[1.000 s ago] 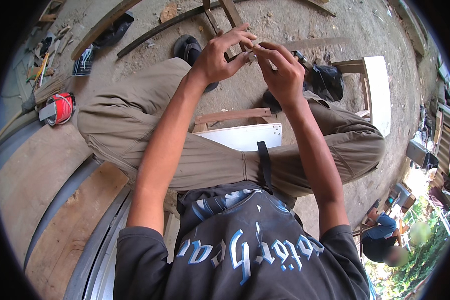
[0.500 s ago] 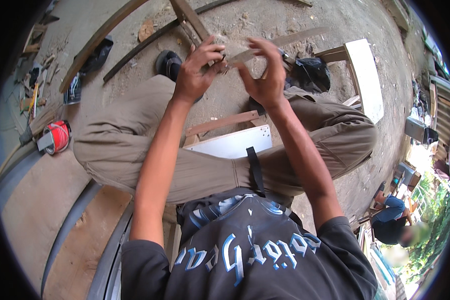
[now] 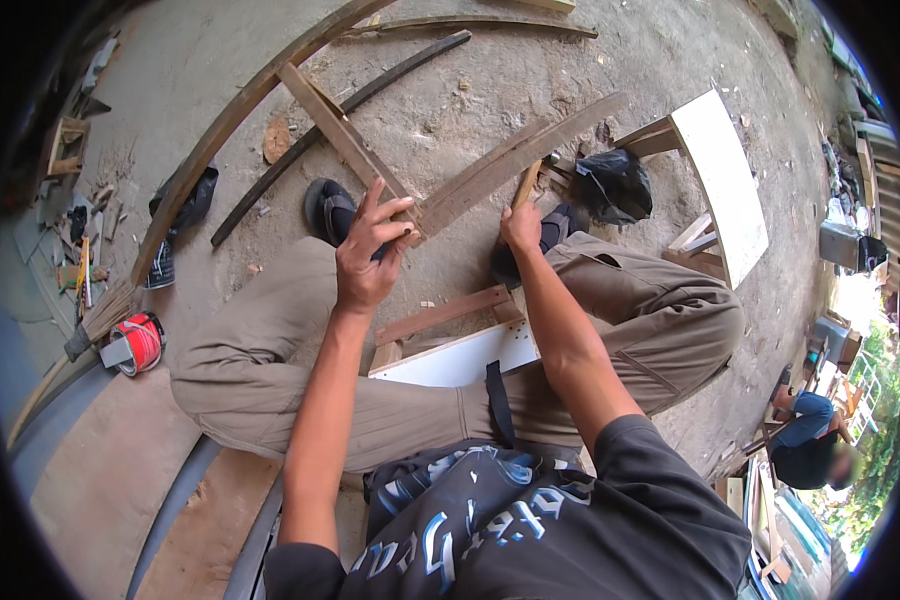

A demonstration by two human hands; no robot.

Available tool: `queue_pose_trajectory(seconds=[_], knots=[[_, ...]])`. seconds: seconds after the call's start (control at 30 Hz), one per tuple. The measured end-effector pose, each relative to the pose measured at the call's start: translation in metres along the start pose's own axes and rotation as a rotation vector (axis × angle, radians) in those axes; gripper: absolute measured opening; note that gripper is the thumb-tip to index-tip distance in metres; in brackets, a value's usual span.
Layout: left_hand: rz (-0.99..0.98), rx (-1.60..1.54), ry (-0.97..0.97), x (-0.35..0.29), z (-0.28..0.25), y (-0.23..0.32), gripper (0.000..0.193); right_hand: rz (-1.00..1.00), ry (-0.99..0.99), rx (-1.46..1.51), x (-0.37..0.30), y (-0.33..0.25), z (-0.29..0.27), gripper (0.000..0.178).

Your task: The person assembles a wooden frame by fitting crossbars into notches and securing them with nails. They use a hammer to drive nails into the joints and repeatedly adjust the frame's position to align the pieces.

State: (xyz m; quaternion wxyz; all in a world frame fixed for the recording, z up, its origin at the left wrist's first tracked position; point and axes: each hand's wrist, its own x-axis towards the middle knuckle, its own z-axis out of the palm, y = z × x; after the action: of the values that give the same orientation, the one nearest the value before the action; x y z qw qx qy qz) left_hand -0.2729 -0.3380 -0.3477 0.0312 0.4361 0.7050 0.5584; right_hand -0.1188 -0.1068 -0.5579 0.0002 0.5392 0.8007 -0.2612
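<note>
My left hand (image 3: 368,262) grips the corner of a wooden frame (image 3: 355,150), its fingers closed at the joint where a slat meets a long board (image 3: 520,160). Whether a nail is between those fingertips I cannot tell. To the right, my right hand (image 3: 521,228) is closed round the wooden handle of a hammer (image 3: 529,184). The hammer points away from me, and its head lies partly out of sight beside a black plastic bag (image 3: 615,187). Between my legs sits a wooden piece with a white panel (image 3: 460,355).
A curved-looking long rail (image 3: 220,125) and a dark strip (image 3: 340,120) lie far left. A white-topped wooden piece (image 3: 725,185) stands right. At left are a red can (image 3: 142,345) and a broom (image 3: 110,310). Another person (image 3: 810,440) sits far right.
My right hand, open and raised near the left before, has moved down and closed on the hammer handle. The left hand stays at the frame's corner. The whole view has shifted a little.
</note>
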Motion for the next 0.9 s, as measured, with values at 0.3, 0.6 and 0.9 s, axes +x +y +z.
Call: queue_pose_trajectory(seconds=[0.3,0.6,0.9], knots=[[-0.070,-0.127,-0.008,-0.005,-0.001,-0.003,0.014,0.158,-0.034,0.117,0.012,-0.007,-0.006,0.039],[-0.149,-0.226,0.036,-0.002,0.004,-0.005,0.003,0.394,-0.225,0.706,0.049,-0.006,-0.044,0.046],[-0.109,-0.239,0.001,0.000,0.006,-0.007,0.008,0.521,-0.202,1.186,0.033,-0.007,-0.088,0.036]])
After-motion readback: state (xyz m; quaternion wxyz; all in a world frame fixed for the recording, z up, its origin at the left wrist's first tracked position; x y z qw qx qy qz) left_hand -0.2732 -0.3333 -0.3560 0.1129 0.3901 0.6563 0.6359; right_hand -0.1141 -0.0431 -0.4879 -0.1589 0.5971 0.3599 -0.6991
